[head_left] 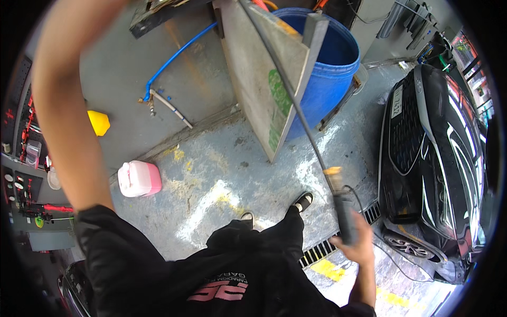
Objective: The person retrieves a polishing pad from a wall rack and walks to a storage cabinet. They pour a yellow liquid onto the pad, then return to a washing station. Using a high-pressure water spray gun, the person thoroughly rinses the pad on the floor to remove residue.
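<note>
Evidently, your right hand (362, 240) has its fingers wrapped round the dark handle (345, 219) of a long, thin pole (310, 136), which slants up across the metal-edged panel (245, 74) beside the blue drum (330, 92). Your left hand is beyond the top edge, so its grip can't be told.

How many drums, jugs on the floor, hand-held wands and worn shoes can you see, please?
Open blue plastic drum: 1
White-and-pink plastic jug: 1
Long dark wand in the right hand: 1
Dark shoes with white parts: 2
Total: 5
</note>
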Action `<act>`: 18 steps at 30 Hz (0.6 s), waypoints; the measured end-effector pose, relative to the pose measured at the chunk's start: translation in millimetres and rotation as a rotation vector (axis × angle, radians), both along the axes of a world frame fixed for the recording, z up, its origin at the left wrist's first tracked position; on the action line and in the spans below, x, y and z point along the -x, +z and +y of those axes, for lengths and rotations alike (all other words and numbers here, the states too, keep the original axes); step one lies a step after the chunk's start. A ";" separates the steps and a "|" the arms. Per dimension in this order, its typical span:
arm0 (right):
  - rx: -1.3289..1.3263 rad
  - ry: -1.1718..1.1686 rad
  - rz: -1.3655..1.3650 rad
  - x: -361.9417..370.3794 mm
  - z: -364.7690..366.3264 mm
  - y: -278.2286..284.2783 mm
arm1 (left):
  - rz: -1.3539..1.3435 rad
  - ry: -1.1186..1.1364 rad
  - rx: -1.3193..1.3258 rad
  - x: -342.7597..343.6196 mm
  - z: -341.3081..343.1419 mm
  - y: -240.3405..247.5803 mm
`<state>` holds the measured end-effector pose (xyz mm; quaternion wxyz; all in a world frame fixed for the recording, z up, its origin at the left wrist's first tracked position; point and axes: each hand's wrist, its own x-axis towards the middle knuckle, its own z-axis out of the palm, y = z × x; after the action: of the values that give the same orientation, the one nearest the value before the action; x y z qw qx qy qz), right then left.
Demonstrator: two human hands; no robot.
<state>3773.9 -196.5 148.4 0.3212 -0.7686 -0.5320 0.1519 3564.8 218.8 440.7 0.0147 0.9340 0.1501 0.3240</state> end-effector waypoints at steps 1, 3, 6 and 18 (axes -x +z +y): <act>0.046 0.027 0.090 20.7 21.7 -14.8 | -0.074 -0.064 0.253 21.2 -1.5 -38.5; 0.198 -0.028 0.066 57.2 49.9 -44.5 | -0.022 -0.259 0.807 35.4 36.3 -117.5; 0.266 0.161 -0.079 82.5 92.0 -125.7 | -0.053 0.092 1.257 141.6 64.8 -251.1; 0.828 -0.052 0.113 81.6 143.1 -477.6 | 0.181 0.859 1.773 298.1 61.5 -744.7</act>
<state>3692.3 -53.4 -329.2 0.0177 -0.8365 -0.3878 0.3868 3266.7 280.3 -304.0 0.5784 0.4723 0.6651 -0.0003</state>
